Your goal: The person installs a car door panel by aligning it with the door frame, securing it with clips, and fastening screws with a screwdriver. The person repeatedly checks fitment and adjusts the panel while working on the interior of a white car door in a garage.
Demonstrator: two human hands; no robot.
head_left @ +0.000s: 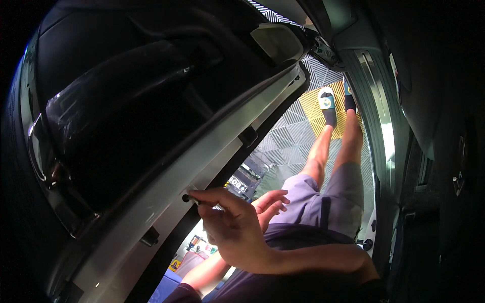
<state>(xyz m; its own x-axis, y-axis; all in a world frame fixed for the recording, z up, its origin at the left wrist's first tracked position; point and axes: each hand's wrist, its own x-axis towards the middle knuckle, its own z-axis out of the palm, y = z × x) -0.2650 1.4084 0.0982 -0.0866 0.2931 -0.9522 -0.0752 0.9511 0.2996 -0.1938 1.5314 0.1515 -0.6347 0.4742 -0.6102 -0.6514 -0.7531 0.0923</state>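
An open car door fills the left side, with a black inner panel and a white edge. My right hand reaches across from the lower right to that edge. Its thumb and fingers are pinched together beside a small dark round spot on the white metal. A small light piece seems to sit between the fingertips, too small to name. Behind it is my left hand, partly hidden, its fingers stretched out and apart with nothing seen in them.
Black rectangular fittings are set along the door edge. The car's sill runs down the right. Below are my legs and sandals on grey and yellow floor tiles. A dark case and blue item lie beyond the door.
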